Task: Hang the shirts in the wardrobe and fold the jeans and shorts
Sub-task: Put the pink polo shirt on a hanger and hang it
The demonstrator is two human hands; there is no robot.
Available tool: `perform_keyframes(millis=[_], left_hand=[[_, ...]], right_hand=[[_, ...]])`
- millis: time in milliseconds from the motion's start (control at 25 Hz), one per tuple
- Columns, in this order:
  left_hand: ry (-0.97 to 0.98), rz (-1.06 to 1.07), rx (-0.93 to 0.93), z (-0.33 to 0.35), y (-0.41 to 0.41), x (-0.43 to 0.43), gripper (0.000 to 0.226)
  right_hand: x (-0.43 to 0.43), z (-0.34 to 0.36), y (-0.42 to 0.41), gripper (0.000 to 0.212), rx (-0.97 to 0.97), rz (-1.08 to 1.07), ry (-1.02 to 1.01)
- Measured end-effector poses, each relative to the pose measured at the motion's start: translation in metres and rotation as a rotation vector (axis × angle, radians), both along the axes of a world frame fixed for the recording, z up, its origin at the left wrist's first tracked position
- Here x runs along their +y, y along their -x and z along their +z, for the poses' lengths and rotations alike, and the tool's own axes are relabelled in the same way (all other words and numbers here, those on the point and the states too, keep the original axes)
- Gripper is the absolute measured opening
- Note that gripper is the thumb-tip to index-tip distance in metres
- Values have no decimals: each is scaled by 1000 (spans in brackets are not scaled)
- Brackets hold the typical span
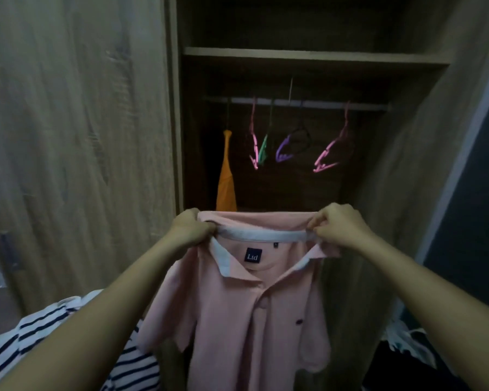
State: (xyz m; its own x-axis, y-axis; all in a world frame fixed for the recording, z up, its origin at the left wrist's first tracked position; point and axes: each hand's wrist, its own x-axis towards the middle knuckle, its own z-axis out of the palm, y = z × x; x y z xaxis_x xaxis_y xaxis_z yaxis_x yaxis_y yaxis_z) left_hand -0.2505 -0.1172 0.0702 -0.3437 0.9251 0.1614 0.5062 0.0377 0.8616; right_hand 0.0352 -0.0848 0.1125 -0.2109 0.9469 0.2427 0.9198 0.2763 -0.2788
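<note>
Head view: both hands, left hand [191, 228] and right hand [338, 225], pinch the pink polo shirt [246, 320] collar, fingers curled.

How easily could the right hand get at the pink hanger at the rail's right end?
Probably not yet: the right hand pinches the collar of the pink shirt, as does the left hand. The hanger hangs unobstructed on the rail, so letting go should suffice.
</note>
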Motion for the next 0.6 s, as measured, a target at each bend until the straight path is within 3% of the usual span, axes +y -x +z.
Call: perform_keyframes(millis=[120,240,400,440,560,600], left_hand=[[-55,-47,23,1,-16,12,8],[105,-163,144,-5,-23,18,15],[317,-406,-175,1,-11,28,8],[318,-394,-143,2,-13,30,6],[182,-156,332,-1,-33,37,4],[124,-103,368,-4,-39,42,6]], right_hand=[[3,-6,-16,20,95,-4,-47],[15,-21,-37,27,104,-60,18],[31,-33,-60,26,-2,-194,-41],[31,-35,-61,27,21,-211,-79],[39,-39,-62,30,79,-270,-56],[42,-39,-64,31,95,-273,-2]])
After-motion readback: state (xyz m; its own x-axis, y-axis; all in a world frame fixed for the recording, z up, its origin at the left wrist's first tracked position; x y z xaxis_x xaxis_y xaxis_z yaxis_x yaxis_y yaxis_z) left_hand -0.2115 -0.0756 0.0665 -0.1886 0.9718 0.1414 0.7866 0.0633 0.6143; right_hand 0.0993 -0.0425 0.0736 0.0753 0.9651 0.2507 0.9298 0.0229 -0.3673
